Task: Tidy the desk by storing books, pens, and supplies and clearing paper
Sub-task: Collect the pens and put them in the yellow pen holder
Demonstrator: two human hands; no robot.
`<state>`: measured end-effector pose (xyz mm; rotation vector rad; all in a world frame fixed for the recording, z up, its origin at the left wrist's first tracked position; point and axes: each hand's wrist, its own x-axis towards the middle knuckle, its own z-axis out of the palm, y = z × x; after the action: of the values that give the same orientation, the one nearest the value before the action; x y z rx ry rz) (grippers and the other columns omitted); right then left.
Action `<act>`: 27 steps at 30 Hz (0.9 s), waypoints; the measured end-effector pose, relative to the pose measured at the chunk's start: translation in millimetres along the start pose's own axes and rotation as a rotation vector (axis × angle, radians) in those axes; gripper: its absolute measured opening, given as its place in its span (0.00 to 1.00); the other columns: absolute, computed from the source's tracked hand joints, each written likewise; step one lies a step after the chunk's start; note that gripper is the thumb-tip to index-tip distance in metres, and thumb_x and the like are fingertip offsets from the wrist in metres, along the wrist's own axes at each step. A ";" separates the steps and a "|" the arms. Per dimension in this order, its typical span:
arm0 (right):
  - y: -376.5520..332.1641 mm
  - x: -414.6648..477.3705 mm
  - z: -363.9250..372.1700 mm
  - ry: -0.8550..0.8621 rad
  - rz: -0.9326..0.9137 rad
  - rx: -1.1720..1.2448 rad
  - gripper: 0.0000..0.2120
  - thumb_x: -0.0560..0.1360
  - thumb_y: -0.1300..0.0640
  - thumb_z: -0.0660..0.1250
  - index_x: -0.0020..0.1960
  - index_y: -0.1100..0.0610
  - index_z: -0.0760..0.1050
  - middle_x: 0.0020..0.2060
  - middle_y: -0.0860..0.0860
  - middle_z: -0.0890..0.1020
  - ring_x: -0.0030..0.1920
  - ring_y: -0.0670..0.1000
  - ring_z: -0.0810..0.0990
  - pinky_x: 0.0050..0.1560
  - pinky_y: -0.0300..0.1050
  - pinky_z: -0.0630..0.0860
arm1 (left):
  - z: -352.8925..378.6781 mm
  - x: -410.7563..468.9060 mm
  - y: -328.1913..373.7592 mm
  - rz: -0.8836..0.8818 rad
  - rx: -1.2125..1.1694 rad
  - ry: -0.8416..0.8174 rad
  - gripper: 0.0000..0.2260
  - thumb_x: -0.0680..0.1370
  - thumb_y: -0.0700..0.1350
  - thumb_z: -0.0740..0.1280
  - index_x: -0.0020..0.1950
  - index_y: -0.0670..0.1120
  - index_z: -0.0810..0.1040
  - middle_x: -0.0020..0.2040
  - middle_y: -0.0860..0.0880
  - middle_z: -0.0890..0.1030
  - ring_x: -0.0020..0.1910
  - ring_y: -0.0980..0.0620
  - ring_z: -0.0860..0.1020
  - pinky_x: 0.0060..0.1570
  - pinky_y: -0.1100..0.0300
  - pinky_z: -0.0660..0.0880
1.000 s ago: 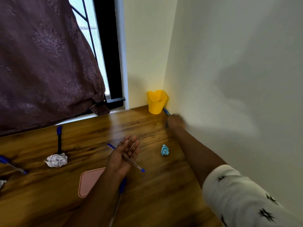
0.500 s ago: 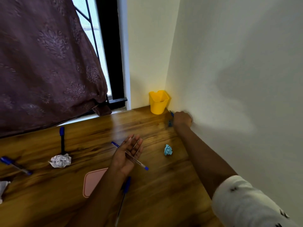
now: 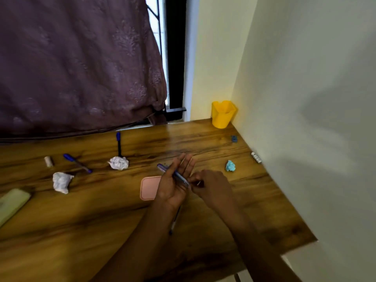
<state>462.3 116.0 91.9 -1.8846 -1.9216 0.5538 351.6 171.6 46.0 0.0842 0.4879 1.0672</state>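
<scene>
well short of the yellow pen cup [image 3: 222, 115], the flat-fingered left hand [image 3: 173, 188] is cradling a blue pen [image 3: 174, 175] whose end the right hand [image 3: 211, 186] is pinching, seemingly gathering pens that next need carrying to that cup.

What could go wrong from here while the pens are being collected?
1. The pens lie across the open palm of the left hand, fingers straight; as the right hand seems to pinch their end, one might roll off.
2. Another pen lies on the desk under the left forearm and could be knocked away or overlooked.
</scene>
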 end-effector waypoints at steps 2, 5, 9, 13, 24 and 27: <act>-4.0 -9.8 17.5 0.101 -0.023 0.028 0.11 0.75 0.52 0.67 0.56 0.49 0.80 0.49 0.45 0.79 0.49 0.46 0.77 0.42 0.36 0.70 | -9.6 -13.3 1.9 0.002 -0.027 0.012 0.13 0.80 0.42 0.56 0.61 0.40 0.75 0.56 0.43 0.82 0.48 0.48 0.84 0.40 0.56 0.82; -13.0 -31.1 44.2 0.265 -0.003 0.314 0.10 0.77 0.50 0.63 0.58 0.43 0.74 0.52 0.42 0.75 0.51 0.41 0.75 0.46 0.32 0.73 | -20.7 -36.1 4.6 0.066 -0.076 0.005 0.15 0.79 0.40 0.56 0.64 0.39 0.73 0.62 0.43 0.78 0.51 0.47 0.83 0.47 0.56 0.79; -44.7 -54.6 65.4 0.361 0.140 1.066 0.16 0.81 0.58 0.53 0.67 0.47 0.63 0.61 0.38 0.66 0.55 0.23 0.69 0.46 0.19 0.68 | -33.4 -68.6 -1.0 0.141 -0.104 -0.020 0.19 0.75 0.40 0.59 0.66 0.42 0.73 0.63 0.41 0.77 0.55 0.46 0.81 0.50 0.50 0.80; -55.7 -68.5 86.5 0.282 0.194 1.285 0.22 0.79 0.49 0.47 0.72 0.48 0.56 0.66 0.39 0.62 0.61 0.29 0.67 0.51 0.20 0.67 | -57.5 -93.6 -4.2 0.244 -0.107 -0.010 0.27 0.69 0.39 0.71 0.67 0.44 0.72 0.59 0.42 0.80 0.53 0.47 0.82 0.44 0.51 0.81; -11.4 -25.5 112.4 0.069 0.373 0.022 0.21 0.75 0.54 0.65 0.66 0.58 0.66 0.55 0.54 0.78 0.53 0.54 0.79 0.50 0.45 0.76 | -96.8 -146.0 24.0 0.345 -0.084 0.011 0.41 0.58 0.41 0.80 0.69 0.45 0.70 0.61 0.44 0.80 0.58 0.47 0.80 0.53 0.48 0.79; -16.5 -27.6 103.0 0.074 0.512 -0.028 0.18 0.75 0.57 0.65 0.63 0.58 0.68 0.55 0.55 0.79 0.54 0.54 0.78 0.51 0.46 0.74 | -102.5 -157.6 38.5 0.316 -0.064 -0.015 0.43 0.53 0.43 0.83 0.66 0.44 0.73 0.62 0.43 0.79 0.59 0.46 0.79 0.53 0.48 0.79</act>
<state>393.8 87.3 13.6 -2.3884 -1.3993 0.5912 215.6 38.7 20.2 0.1157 0.4348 1.3898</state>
